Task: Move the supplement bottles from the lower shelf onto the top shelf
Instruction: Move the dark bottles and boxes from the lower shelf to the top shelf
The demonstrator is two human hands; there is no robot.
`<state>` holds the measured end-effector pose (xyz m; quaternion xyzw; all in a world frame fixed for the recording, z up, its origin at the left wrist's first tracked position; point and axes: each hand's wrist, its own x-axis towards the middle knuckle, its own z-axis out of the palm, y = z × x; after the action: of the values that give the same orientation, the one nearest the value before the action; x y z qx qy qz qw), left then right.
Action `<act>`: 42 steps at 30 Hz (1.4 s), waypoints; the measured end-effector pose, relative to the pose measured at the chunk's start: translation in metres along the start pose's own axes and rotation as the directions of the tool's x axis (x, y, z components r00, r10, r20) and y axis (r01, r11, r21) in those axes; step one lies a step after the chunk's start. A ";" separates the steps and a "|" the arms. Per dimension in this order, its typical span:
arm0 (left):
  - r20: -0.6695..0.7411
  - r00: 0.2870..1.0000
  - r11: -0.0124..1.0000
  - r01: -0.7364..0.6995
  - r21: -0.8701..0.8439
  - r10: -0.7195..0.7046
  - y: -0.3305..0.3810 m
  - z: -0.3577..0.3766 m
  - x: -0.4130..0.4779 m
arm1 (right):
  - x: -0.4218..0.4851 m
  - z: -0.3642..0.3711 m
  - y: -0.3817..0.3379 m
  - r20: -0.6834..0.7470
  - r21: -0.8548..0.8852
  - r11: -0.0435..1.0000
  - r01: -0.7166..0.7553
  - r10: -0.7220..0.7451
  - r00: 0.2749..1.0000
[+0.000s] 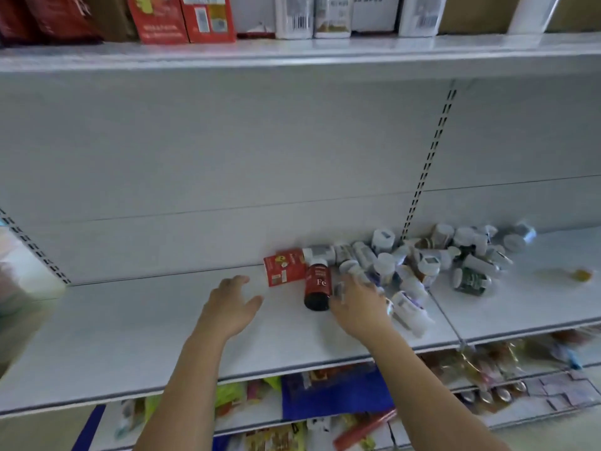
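Observation:
A heap of supplement bottles point(432, 262), mostly white, lies on its side on the lower shelf point(146, 327) against the back wall. A dark red bottle marked "Fe" point(318, 286) lies at the heap's left edge, beside a red box point(284, 266). My right hand point(357, 307) reaches into the heap just right of the red bottle, fingers over a white bottle point(353, 270); blur hides whether it holds anything. My left hand point(232, 302) hovers with fingers spread over bare shelf, left of the red bottle. The top shelf point(357, 48) runs overhead.
Red boxes point(182, 17) and upright white bottles point(312, 16) stand on the top shelf, with cardboard boxes point(474, 11) at right. A small yellow object point(582, 275) lies on the lower shelf far right. Packaged goods point(338, 395) fill the shelves below.

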<state>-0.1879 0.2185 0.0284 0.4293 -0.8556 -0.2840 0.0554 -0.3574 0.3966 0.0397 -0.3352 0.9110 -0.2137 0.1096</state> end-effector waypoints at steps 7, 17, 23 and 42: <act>0.073 0.985 0.982 -0.161 0.100 0.154 0.023 0.040 0.107 | 0.089 0.044 -0.016 0.107 -0.304 0.949 0.086 -0.056 0.993; -0.029 0.999 0.988 0.012 -0.153 -0.017 0.010 0.052 0.126 | 0.107 0.040 -0.012 0.090 0.112 0.992 -0.061 0.051 0.995; 0.218 0.976 0.594 0.164 -0.787 0.020 0.039 -0.006 0.049 | 0.067 -0.010 -0.033 0.124 0.728 0.685 -0.037 -0.079 0.989; -0.343 0.928 0.607 -0.357 -0.710 0.145 0.112 -0.209 -0.209 | -0.145 -0.209 -0.136 -0.179 0.853 0.389 0.347 -0.408 0.895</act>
<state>-0.0653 0.3398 0.2937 0.2725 -0.6939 -0.5493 0.3774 -0.2437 0.4651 0.2953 -0.4368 0.5719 -0.6520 0.2390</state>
